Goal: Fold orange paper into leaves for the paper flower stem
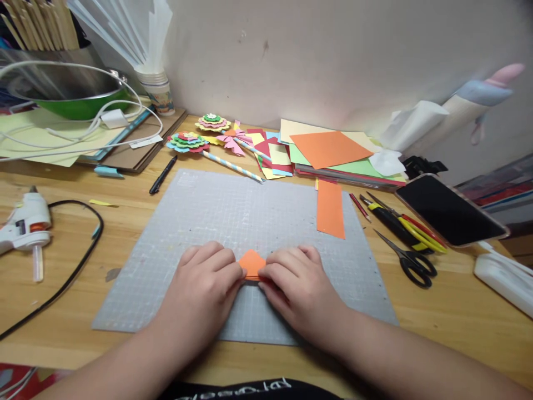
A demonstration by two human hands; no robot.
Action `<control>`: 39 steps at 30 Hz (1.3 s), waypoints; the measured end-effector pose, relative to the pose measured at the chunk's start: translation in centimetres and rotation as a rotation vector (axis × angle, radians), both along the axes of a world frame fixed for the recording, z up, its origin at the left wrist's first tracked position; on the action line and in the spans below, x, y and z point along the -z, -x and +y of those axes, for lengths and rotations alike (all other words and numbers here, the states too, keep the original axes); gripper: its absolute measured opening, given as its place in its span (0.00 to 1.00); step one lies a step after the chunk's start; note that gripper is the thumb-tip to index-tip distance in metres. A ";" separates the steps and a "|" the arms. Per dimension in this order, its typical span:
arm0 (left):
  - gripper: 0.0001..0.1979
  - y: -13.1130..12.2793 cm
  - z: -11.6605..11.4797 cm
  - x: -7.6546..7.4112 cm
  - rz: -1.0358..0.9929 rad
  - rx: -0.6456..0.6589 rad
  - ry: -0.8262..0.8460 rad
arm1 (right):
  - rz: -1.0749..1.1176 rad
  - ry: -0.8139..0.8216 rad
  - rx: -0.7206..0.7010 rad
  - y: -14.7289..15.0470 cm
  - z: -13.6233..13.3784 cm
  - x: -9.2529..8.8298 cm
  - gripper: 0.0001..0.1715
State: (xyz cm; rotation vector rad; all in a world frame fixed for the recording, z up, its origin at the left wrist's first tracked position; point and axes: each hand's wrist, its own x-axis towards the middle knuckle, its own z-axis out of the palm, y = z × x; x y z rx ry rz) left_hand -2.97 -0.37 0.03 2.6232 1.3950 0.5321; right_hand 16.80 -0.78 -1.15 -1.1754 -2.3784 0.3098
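Observation:
A small piece of folded orange paper (252,263) lies low over the grey cutting mat (200,205), its pointed top facing away from me. My left hand (208,278) pinches its left corner between thumb and fingers. On the opposite corner, my right hand (297,280) grips in the same way. Several layers show along the near edge, though the fingers cover both ends. An orange paper strip (331,210) rests on the mat's upper right part.
Scissors (406,258), pliers (420,233) and a phone (452,210) lie to the right. At left are a glue gun (31,219) with a black cord and a black pen (163,175). Layered paper flowers (188,143) and stacked coloured paper (333,150) line the wall.

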 end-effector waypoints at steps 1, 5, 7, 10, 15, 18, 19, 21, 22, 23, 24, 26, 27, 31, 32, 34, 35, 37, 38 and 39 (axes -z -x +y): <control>0.12 0.0 -0.1 0.1 -0.008 -0.003 0.020 | -0.003 0.005 -0.002 0.1 0.0 0.1 0.10; 0.09 0.0 -0.2 0.4 -0.057 -0.030 0.125 | -0.003 0.042 -0.025 0.2 0.0 0.3 0.14; 0.07 0.0 -0.2 0.5 -0.074 -0.036 0.173 | 0.003 0.056 -0.039 0.2 0.1 0.5 0.15; 0.03 0.1 -0.2 0.5 -0.076 -0.023 0.215 | 0.016 0.055 -0.050 0.2 0.2 0.7 0.13; 0.08 0.0 -0.4 0.4 -0.013 -0.021 0.180 | 0.021 0.060 -0.047 0.3 0.0 0.7 0.11; 0.09 -0.3 -0.4 0.3 0.018 -0.012 0.150 | 0.016 0.091 -0.017 0.4 -0.3 0.5 0.11; 0.09 -0.3 -0.4 0.3 0.025 -0.010 0.142 | 0.018 0.101 -0.004 0.4 -0.3 0.5 0.10; 0.09 -0.4 -0.4 0.4 0.039 -0.005 0.128 | 0.028 0.116 0.018 0.4 -0.5 0.5 0.10; 0.09 -0.4 -0.3 0.4 0.044 -0.001 0.122 | 0.031 0.122 0.022 0.4 -0.5 0.6 0.09; 0.09 -0.5 -0.3 0.4 0.048 0.004 0.118 | 0.031 0.128 0.022 0.5 -0.4 0.6 0.09; 0.08 -0.5 -0.3 0.4 0.053 0.007 0.117 | 0.028 0.134 0.021 0.5 -0.4 0.6 0.09; 0.08 -0.5 -0.2 0.4 0.059 0.008 0.128 | 0.015 0.148 0.022 0.6 -0.3 0.5 0.09; 0.08 -0.5 -0.1 0.4 0.062 0.007 0.138 | 0.006 0.154 0.023 0.6 -0.2 0.5 0.09; 0.08 -0.7 0.2 0.3 0.084 -0.007 0.188 | -0.036 0.176 0.023 0.7 0.1 0.5 0.08; 0.07 -0.8 0.3 0.2 0.093 -0.015 0.204 | -0.046 0.188 0.023 0.8 0.2 0.5 0.09; 0.07 -1.0 0.6 0.0 0.113 -0.027 0.237 | -0.059 0.218 0.029 0.8 0.4 0.4 0.09; 0.07 -1.0 0.8 -0.2 0.123 -0.030 0.254 | -0.063 0.237 0.034 0.8 0.5 0.3 0.09; 0.06 -1.1 1.1 -0.4 0.138 -0.031 0.285 | -0.059 0.272 0.048 0.9 0.7 0.1 0.08; 0.06 -1.1 1.3 -0.5 0.136 -0.031 0.302 | -0.052 0.293 0.052 0.8 0.7 0.0 0.08; 0.06 -1.1 1.4 -0.6 0.129 -0.031 0.321 | -0.041 0.313 0.055 0.8 0.7 -0.2 0.07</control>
